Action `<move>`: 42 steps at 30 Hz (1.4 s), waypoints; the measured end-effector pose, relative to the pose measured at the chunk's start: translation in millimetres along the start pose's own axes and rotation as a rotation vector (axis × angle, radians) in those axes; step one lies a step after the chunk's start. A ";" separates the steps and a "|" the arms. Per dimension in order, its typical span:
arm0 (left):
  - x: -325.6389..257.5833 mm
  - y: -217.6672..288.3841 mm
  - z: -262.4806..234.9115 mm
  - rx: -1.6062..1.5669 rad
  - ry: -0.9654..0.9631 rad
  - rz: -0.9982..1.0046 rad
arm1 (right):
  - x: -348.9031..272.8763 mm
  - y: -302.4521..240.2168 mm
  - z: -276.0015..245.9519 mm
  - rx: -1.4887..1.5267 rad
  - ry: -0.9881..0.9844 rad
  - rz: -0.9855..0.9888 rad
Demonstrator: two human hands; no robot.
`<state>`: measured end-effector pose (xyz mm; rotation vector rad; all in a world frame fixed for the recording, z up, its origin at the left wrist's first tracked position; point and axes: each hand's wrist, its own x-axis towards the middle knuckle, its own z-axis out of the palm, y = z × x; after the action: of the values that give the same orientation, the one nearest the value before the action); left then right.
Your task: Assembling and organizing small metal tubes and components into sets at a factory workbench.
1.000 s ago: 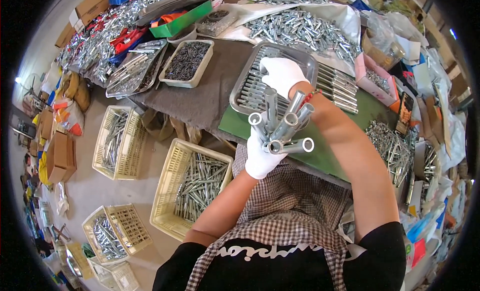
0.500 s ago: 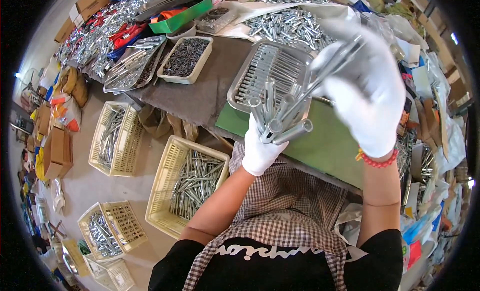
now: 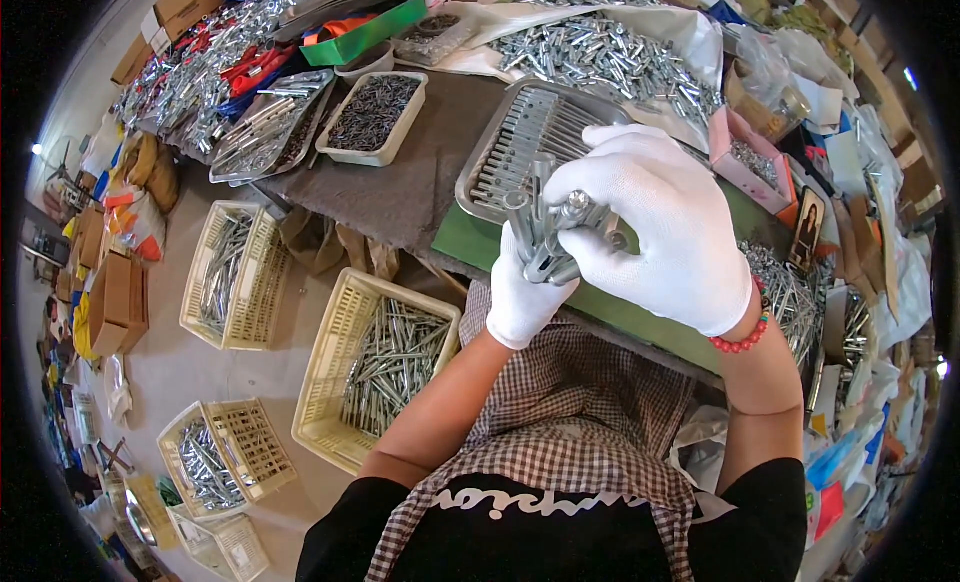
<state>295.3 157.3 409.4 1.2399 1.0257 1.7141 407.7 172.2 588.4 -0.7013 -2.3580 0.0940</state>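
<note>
My left hand [image 3: 528,307], in a white glove, is closed round a bundle of shiny metal tubes [image 3: 541,227] that stand with their open ends up. Just over the bundle, my gloved right hand [image 3: 665,222] has its thumb and fingers closed on a metal rod [image 3: 577,204] with a rounded tip. The right hand covers part of the bundle, so how far the rod sits among the tubes is hidden. Beyond both hands, a metal tray [image 3: 466,194] holds a row of slim metal pieces [image 3: 535,132]. A green mat [image 3: 640,292] lies under the hands.
A cream tub [image 3: 385,160] of dark small parts stands left of the tray. Loose metal tubes [image 3: 610,57] are heaped at the back, and a pink box [image 3: 745,187] sits right. Yellow crates [image 3: 325,382] of metal parts stand on the floor at left.
My right hand has come down and left, from raised beside the bundle to right over it. Its long metal pieces no longer stick out. The left hand stays on the tubes.
</note>
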 end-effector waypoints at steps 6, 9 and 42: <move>-0.5 3.7 -0.5 0.061 -0.024 0.034 | -1.7 4.0 3.2 0.037 0.013 0.048; -0.7 2.5 -2.6 0.062 -0.053 0.034 | 0.2 2.2 0.7 0.049 -0.009 0.062; -7.0 6.7 -1.4 0.075 -0.023 0.022 | 18.9 148.7 125.0 -0.231 -0.261 0.473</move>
<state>294.7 148.2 412.9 1.3204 1.0748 1.6877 386.6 322.9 466.2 -1.4275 -2.4196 0.1249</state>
